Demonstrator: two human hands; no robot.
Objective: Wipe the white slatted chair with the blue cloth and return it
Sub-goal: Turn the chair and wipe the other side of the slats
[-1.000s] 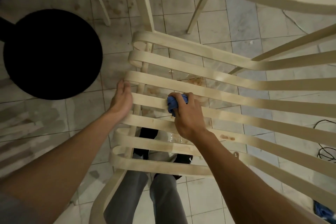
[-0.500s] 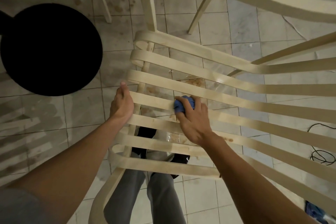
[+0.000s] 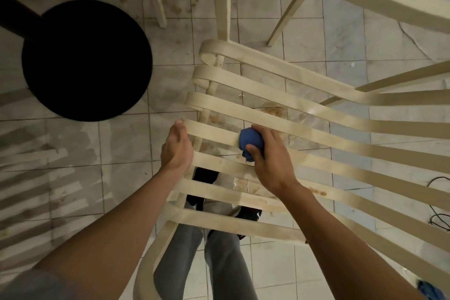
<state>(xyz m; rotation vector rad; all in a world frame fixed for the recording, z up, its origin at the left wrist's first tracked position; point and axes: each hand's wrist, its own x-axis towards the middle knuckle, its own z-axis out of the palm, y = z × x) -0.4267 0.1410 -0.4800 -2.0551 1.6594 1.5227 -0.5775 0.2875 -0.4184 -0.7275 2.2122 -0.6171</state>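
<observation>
While right hand (image 3: 270,161) clutches blue cloth (image 3: 250,140) (balled), left hand (image 3: 177,150) grips edge of white slatted chair (image 3: 267,62).

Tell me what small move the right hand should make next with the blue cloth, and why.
Probably sweep the blue cloth rightward along the slat. The right hand holds it bunched near the chair's left edge, the left hand steadies that edge, and brown stains show on slats further right.

No legible text or labels
</observation>
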